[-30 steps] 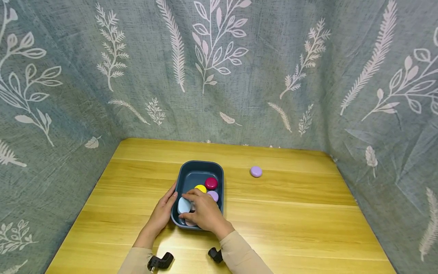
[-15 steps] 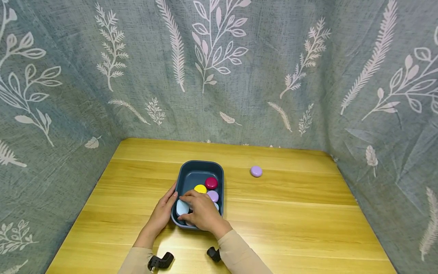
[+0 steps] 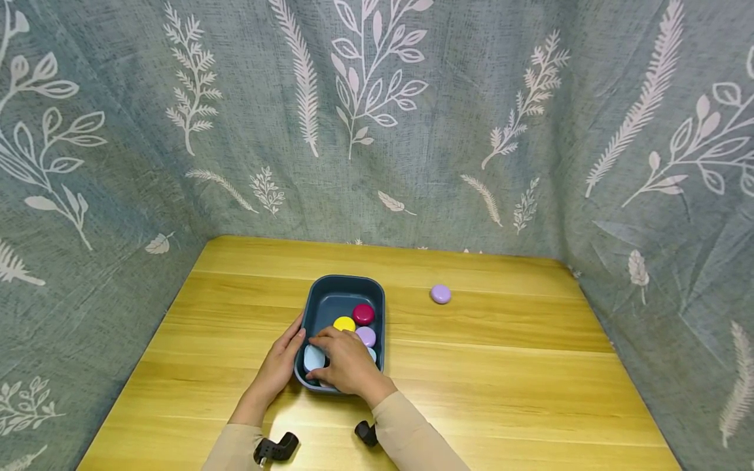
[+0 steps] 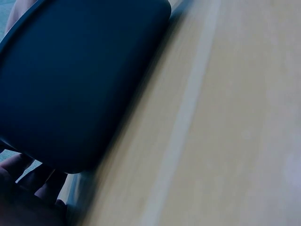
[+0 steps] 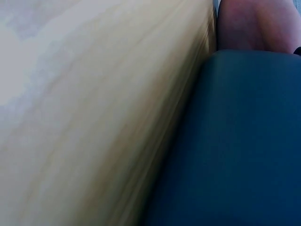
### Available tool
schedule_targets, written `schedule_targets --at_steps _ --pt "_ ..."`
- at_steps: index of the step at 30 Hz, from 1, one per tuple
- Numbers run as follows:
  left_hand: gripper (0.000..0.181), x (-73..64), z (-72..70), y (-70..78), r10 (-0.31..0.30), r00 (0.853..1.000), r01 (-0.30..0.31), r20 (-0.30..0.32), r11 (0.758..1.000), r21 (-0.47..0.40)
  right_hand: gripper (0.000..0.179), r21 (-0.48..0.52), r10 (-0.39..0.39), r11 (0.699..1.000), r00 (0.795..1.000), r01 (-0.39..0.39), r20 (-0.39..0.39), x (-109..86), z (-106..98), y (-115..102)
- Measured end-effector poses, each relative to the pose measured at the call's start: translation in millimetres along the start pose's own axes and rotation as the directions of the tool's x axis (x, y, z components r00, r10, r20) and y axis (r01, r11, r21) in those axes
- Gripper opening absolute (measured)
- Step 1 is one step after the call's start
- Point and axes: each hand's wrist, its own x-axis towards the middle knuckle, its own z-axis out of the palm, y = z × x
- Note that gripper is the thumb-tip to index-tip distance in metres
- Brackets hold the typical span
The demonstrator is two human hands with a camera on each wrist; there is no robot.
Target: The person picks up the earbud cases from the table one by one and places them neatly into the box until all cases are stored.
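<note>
In the head view a dark blue rounded rectangular tray [image 3: 347, 282] stands on the table. My left hand [image 3: 277, 366] rests along its left side, straight fingers against the outer wall and thumb at the rim. My right hand [image 3: 353, 363] reaches inside, thumb and index finger pinching a light blue glossy disc [image 3: 314, 358] in the near left corner. Further in lie a yellow disc [image 3: 343, 324], a crimson disc [image 3: 363, 314] and a purple disc [image 3: 366, 337]. My right hand partly covers a second light blue disc [image 3: 372, 354] and a pale one near the front wall.
Another purple disc [image 3: 440, 294] lies on the wooden table [image 3: 501, 366], right of the tray. Black wrist devices [image 3: 277, 448] are on both forearms. Patterned grey-blue cloth [image 3: 377, 216] hangs at the back and sides. Both wrist views show mainly the tray's outer wall and tabletop.
My right hand has shifted slightly left with the light blue disc and lowered it into the corner. More of the second light blue disc shows. My left hand has stayed put.
</note>
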Motion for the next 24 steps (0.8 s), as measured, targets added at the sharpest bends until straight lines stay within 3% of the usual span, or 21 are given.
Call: schedule_targets --at_steps 16,24 --pt "0.055 1.4 0.1 1.2 -0.001 1.000 0.001 0.003 1.000 -0.019 0.064 -0.048 0.003 0.999 1.000 -0.001 0.027 5.0 3.1 1.5" --pt "0.055 1.1 0.1 0.0 -0.010 1.000 0.010 0.003 1.000 -0.009 0.064 -0.026 0.009 1.000 1.000 -0.008 0.021 4.0 3.2 2.3"
